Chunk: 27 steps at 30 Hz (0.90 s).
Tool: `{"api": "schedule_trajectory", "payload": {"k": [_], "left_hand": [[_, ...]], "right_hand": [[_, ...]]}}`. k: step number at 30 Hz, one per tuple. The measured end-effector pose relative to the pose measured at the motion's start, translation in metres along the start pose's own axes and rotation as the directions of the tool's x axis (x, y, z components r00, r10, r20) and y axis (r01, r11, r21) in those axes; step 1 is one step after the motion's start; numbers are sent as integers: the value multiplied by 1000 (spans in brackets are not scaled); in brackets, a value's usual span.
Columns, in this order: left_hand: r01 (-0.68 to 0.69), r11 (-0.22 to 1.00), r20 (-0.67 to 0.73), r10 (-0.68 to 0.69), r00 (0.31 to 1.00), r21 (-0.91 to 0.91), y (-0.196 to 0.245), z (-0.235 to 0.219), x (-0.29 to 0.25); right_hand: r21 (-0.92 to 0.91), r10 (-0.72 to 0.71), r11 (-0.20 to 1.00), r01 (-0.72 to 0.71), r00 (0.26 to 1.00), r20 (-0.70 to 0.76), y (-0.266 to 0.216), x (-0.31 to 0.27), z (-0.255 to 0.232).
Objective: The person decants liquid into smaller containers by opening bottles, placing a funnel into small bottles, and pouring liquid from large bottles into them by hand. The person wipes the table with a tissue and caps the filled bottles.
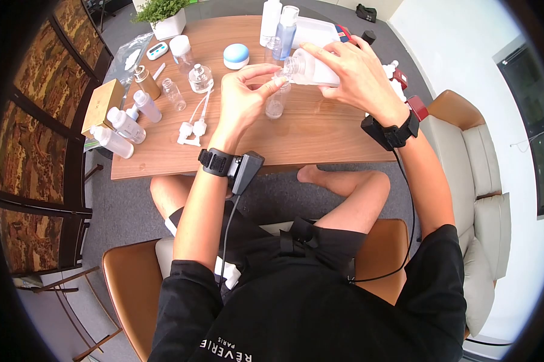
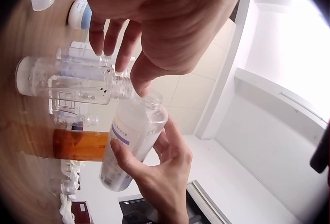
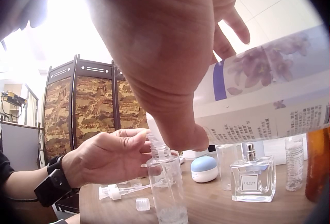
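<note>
My right hand grips a translucent bottle with a purple-banded, flower-printed label. It is tipped on its side, its uncapped mouth pointing towards my left hand. Below, a clear bottle stands upright on the table with a little clear liquid at its bottom. Just over its neck, my left thumb and forefinger pinch a small cloudy translucent piece, partly hidden by the fingers and the right hand. The other left fingers extend past the neck. The tipped bottle's mouth is close beside that piece.
On the wooden table, a pump head, a perfume bottle and a blue-lidded jar lie around the left hand. Several bottles stand at the left beside a wooden box. An amber bottle and a tall white bottle stand farther off.
</note>
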<state>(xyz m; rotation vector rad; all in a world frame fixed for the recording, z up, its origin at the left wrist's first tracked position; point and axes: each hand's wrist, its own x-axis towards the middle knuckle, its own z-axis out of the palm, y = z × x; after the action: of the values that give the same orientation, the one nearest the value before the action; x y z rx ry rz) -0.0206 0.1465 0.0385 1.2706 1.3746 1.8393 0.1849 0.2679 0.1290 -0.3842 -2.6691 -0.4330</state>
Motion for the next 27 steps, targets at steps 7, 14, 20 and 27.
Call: {"api": "schedule_trajectory", "payload": {"k": [7, 14, 20, 27], "left_hand": [[-1, 1000, 3, 1, 1000, 1, -1, -1, 1], [-5, 1000, -5, 5, 1000, 19, -2, -1, 1], [2, 1000, -6, -2, 1000, 16, -3, -1, 1], [0, 1000, -12, 1, 1000, 10, -2, 0, 1]], "right_hand": [[-4, -1, 1000, 1, 1000, -14, 0, 0, 1], [-4, -2, 1000, 2, 1000, -9, 0, 0, 1], [-16, -9, 1000, 9, 1000, -20, 1, -1, 2], [-15, -8, 1000, 8, 1000, -17, 0, -1, 1]]}}
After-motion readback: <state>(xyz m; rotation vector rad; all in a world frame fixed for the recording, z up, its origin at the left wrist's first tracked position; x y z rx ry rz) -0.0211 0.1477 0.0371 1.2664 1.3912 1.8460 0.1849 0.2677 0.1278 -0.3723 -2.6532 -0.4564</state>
